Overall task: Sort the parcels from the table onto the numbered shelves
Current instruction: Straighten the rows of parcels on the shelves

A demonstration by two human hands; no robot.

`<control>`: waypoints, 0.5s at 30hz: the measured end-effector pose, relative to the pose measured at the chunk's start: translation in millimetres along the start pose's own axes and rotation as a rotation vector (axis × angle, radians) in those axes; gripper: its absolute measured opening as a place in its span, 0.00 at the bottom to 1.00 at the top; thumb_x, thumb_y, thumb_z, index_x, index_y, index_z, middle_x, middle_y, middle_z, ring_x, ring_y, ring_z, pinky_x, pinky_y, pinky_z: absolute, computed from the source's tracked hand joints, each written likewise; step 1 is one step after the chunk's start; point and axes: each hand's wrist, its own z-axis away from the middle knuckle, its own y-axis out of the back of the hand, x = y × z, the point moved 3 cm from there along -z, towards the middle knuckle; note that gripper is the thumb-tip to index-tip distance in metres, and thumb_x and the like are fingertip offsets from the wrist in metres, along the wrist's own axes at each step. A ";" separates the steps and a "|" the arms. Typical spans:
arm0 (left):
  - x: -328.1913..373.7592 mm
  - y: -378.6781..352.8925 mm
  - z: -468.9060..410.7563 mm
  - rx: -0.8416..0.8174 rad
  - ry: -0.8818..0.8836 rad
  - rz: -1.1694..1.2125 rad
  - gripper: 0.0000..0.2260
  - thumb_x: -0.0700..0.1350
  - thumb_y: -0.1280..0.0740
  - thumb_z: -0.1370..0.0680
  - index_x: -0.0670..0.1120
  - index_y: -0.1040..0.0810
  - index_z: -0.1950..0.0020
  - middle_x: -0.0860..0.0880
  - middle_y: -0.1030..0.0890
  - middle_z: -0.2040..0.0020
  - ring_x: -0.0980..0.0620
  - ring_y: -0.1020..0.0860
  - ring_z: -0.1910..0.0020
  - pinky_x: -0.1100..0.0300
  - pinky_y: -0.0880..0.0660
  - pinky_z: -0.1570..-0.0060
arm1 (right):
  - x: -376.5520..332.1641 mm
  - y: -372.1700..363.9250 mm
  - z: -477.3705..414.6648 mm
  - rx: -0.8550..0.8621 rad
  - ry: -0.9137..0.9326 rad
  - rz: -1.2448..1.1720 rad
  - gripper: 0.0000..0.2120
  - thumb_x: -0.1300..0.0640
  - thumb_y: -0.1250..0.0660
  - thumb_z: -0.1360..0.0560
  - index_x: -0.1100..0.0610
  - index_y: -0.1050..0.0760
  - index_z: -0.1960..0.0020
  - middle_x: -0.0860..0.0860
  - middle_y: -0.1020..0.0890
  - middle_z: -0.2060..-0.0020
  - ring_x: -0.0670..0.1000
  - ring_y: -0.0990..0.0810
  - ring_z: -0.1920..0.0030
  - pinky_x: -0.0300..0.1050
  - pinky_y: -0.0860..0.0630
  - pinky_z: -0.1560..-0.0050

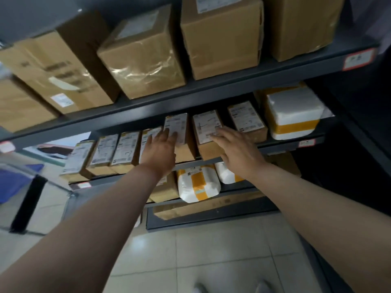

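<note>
A dark metal shelf unit (211,87) fills the view. On its middle shelf stands a row of several small brown parcels with white labels. My left hand (161,148) reaches in with straight fingers, its fingertips on the label of one parcel (176,125). My right hand (233,150) lies flat with spread fingers on the neighbouring parcel (206,125). Neither hand grips anything. Another labelled parcel (246,119) stands to the right of them.
Large cardboard boxes (146,58) fill the upper shelf. A white foam box with yellow tape (294,115) sits at the middle shelf's right end. White and yellow-taped packs (197,185) lie on the lower shelf. Red-edged shelf tags (358,59) mark the edges. Tiled floor lies below.
</note>
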 end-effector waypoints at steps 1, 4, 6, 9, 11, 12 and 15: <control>-8.9 -3.6 1.4 -0.016 0.001 -0.009 0.33 0.45 0.35 0.21 0.52 0.49 0.20 0.45 0.46 0.20 0.46 0.48 0.22 0.45 0.52 0.24 | -6.1 -5.1 -6.6 -0.022 0.010 0.019 0.29 0.63 0.32 0.27 0.54 0.34 0.27 0.54 0.35 0.26 0.56 0.40 0.25 0.58 0.39 0.29; -23.2 -15.4 2.3 -0.061 -0.034 0.001 0.35 0.42 0.38 0.21 0.57 0.52 0.20 0.45 0.46 0.20 0.46 0.46 0.22 0.43 0.52 0.24 | -16.1 -21.9 -20.8 -0.108 -0.009 0.068 0.31 0.62 0.38 0.22 0.53 0.44 0.22 0.53 0.45 0.22 0.54 0.50 0.22 0.52 0.49 0.25; -23.3 -20.4 1.3 -0.073 -0.038 0.038 0.36 0.39 0.39 0.21 0.57 0.56 0.20 0.44 0.48 0.20 0.45 0.44 0.22 0.44 0.52 0.24 | -19.5 -30.0 -26.5 -0.129 -0.044 0.080 0.32 0.64 0.41 0.21 0.53 0.49 0.21 0.53 0.49 0.22 0.53 0.53 0.22 0.50 0.55 0.25; -17.4 -24.3 -4.0 -0.069 -0.021 0.072 0.37 0.37 0.39 0.21 0.57 0.57 0.20 0.43 0.50 0.20 0.43 0.44 0.22 0.46 0.51 0.23 | -21.5 -34.6 -38.9 -0.135 -0.093 0.079 0.34 0.65 0.40 0.22 0.53 0.50 0.21 0.54 0.50 0.22 0.54 0.54 0.22 0.50 0.56 0.25; -14.1 -26.9 -7.5 -0.057 -0.016 0.090 0.38 0.37 0.38 0.22 0.55 0.57 0.20 0.42 0.50 0.20 0.42 0.46 0.22 0.46 0.50 0.23 | -21.5 -33.4 -47.3 -0.153 -0.122 0.083 0.35 0.65 0.38 0.24 0.53 0.49 0.21 0.54 0.48 0.22 0.54 0.53 0.22 0.52 0.54 0.25; -13.6 -28.0 -7.9 -0.049 -0.019 0.103 0.39 0.37 0.37 0.22 0.55 0.57 0.20 0.42 0.49 0.20 0.42 0.46 0.22 0.47 0.50 0.23 | -22.2 -32.0 -50.0 -0.154 -0.136 0.082 0.36 0.65 0.36 0.25 0.52 0.48 0.22 0.53 0.48 0.22 0.54 0.53 0.22 0.53 0.53 0.25; -24.3 -29.6 -2.2 -0.004 0.001 0.162 0.39 0.38 0.36 0.22 0.52 0.57 0.20 0.42 0.47 0.21 0.43 0.48 0.22 0.47 0.50 0.24 | -32.7 -29.0 -49.0 -0.103 -0.149 0.060 0.38 0.65 0.34 0.27 0.53 0.47 0.22 0.54 0.46 0.22 0.54 0.52 0.22 0.54 0.54 0.24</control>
